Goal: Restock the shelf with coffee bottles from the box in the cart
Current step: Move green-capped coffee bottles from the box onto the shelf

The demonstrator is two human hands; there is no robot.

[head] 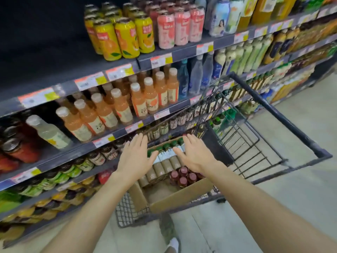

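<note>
Above box (175,199): both hands' fingers (140,143) straight, spread, holding nothing.

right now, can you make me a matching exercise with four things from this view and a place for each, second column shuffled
Things:
1. yellow orange-drink cans
2. brown cardboard box
3. dark red-capped bottles
4. clear pale-yellow bottle with a white cap

Places:
A. inside the box, at its near right side
B. top shelf, left of the pink cans
C. in the black wire cart
D. lying tilted on a shelf at the left

Pairs: 1-B, 2-C, 3-A, 4-D
</note>
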